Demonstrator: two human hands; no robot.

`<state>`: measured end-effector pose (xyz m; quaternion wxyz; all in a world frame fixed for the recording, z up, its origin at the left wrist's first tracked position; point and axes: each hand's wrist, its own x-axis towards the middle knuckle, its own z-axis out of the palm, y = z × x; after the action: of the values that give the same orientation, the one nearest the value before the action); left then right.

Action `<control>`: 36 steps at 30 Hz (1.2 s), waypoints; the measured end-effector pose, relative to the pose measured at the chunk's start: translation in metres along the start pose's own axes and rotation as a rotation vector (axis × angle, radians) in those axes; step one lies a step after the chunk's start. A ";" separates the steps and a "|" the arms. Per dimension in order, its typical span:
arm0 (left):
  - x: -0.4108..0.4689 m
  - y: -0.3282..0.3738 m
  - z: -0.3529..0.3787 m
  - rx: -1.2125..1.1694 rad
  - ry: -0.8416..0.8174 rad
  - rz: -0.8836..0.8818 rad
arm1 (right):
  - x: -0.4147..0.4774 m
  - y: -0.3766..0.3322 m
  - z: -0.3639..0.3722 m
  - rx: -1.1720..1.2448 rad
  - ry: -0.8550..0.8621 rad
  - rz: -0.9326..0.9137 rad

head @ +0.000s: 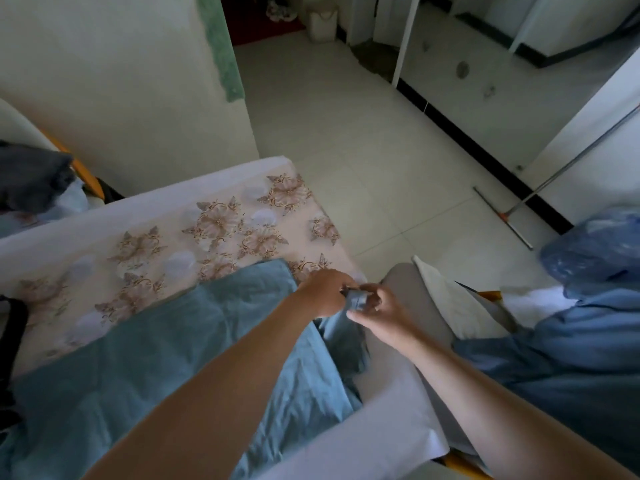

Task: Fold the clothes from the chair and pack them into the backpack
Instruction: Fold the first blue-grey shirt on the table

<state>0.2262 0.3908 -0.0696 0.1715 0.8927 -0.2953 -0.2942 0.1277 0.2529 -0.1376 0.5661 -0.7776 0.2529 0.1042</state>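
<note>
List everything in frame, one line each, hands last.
teal garment: one, teal-blue, spread on the floral cloth, right end lifted
floral cloth: one, pink-beige, covers the surface under the garment
blue clothes pile: one heap, blue, lower right
plastic bag: one, translucent blue, right, above the pile
dark garment: one, dark grey, far left
black strap: one, black, left edge, the rest cut off
squeegee: one, long handle, leaning at the right wall
bin: one, white, far floor
left hand: one, pinches the garment's lifted end
right hand: one, pinches the same end
</note>
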 end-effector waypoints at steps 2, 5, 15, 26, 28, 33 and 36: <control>-0.007 -0.003 -0.005 -0.047 0.035 -0.027 | -0.010 0.003 -0.002 -0.187 -0.137 0.038; -0.021 -0.008 -0.013 -0.070 -0.024 0.011 | -0.023 -0.005 0.001 -0.182 -0.076 -0.034; -0.085 -0.039 -0.034 -0.257 0.219 0.057 | -0.073 -0.043 0.017 -0.487 -0.016 -0.030; -0.158 -0.097 0.006 0.408 0.146 -0.006 | -0.138 -0.072 0.085 -0.717 -0.309 -0.094; -0.161 -0.094 0.019 0.333 0.149 0.055 | -0.134 -0.064 0.091 -0.740 -0.141 -0.137; -0.156 -0.094 0.054 0.414 -0.037 0.090 | -0.129 -0.033 0.091 -0.945 -0.253 -0.095; -0.147 -0.093 0.051 0.451 -0.005 0.067 | -0.124 -0.031 0.078 -0.808 -0.098 -0.030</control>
<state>0.1382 0.5474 -0.0914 -0.0234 0.8973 -0.3837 -0.2172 0.0478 0.3671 -0.0828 0.2276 -0.9352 0.1532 0.2239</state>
